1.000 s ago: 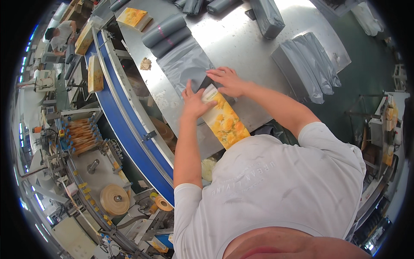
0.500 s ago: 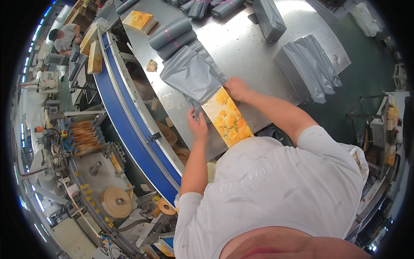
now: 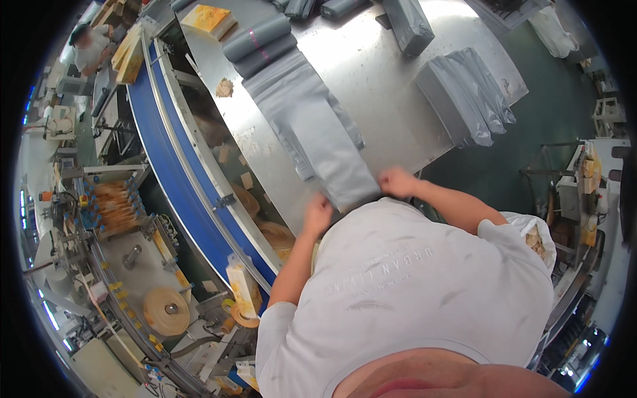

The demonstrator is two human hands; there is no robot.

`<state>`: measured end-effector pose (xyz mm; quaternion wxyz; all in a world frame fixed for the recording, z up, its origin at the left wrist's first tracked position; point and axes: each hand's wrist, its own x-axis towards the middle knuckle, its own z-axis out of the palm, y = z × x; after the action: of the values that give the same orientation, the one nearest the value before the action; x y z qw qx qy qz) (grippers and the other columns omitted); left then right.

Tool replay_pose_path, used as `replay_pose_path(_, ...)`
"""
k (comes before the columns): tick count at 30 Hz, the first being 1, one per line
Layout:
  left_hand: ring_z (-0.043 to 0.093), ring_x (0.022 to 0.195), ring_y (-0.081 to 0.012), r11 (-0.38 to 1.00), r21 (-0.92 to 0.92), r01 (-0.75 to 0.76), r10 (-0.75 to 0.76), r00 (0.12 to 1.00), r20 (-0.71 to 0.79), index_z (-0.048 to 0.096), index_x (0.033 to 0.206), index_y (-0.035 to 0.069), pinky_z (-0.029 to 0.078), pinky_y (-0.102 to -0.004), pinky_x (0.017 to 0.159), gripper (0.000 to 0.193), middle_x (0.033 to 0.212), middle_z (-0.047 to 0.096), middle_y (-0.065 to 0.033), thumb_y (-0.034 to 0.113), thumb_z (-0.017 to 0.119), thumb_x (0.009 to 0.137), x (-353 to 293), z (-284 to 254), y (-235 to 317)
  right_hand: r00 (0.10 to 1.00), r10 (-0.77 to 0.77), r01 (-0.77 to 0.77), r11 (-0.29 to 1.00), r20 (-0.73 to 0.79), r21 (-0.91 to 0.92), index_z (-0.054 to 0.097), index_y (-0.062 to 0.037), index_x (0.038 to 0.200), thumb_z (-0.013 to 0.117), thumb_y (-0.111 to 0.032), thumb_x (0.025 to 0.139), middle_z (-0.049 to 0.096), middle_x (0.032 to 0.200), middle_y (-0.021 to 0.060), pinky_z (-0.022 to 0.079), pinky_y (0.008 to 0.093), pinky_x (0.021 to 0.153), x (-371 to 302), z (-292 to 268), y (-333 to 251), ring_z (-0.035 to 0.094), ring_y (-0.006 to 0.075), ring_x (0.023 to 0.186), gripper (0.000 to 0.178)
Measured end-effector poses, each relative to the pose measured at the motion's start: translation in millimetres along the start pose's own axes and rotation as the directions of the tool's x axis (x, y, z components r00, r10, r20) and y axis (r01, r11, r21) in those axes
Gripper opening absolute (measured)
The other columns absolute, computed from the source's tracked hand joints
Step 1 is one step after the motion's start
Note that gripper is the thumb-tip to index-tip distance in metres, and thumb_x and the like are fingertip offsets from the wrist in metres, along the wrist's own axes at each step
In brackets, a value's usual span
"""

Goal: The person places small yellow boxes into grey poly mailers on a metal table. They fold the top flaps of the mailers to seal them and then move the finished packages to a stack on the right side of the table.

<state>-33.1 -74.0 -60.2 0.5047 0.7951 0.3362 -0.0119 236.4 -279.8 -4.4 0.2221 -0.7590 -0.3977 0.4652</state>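
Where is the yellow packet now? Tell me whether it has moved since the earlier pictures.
Yes. It no longer shows: the grey plastic bag now covers that spot on the steel table, its near end held by the left hand and right hand.

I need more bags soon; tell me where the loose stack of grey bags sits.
In the head view, the stack of grey bags lies on the steel table, at its right edge, beyond the right hand.

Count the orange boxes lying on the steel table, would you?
1: an orange box at the table's far left corner. Others like it lie off the table by the blue belt; grey bags may hide more.
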Motion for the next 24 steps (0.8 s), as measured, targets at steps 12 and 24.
replay_pose_path(12, 0.065, 0.07, -0.0235, 0.967, -0.225, 0.121, -0.152, 0.98, -0.126, 0.072, 0.094, -0.003, 0.052, -0.0381, 0.069, 0.017, 0.08, 0.072, -0.0147, 0.014, 0.072, 0.094, -15.2, 3.3, 9.3, 0.747, -0.659, 0.569, 0.703, -0.09, -0.427, 0.072, -0.0102, 0.1, 0.064, -0.018, 0.096, 0.068, 0.096, 0.0097, 0.056, 0.0445, 0.086, 59.4, 46.1, -95.8, 0.067, 0.0332, 0.101, 0.012)
replay_pose_path(24, 0.068, 0.083, -0.0262, 0.986, -0.146, 0.079, -0.085, 0.996, -0.035, 0.072, 0.098, -0.002, 0.054, -0.038, 0.077, 0.015, 0.094, 0.073, -0.0162, 0.01, 0.075, 0.09, -16.4, -11.4, -3.8, 0.937, -0.349, 0.335, 0.877, 0.023, -0.344, 0.061, -0.0084, 0.084, 0.069, -0.019, 0.086, 0.065, 0.088, 0.0144, 0.055, 0.0506, 0.074, -54.1, 43.6, 17.2, 0.066, 0.0389, 0.086, 0.013)
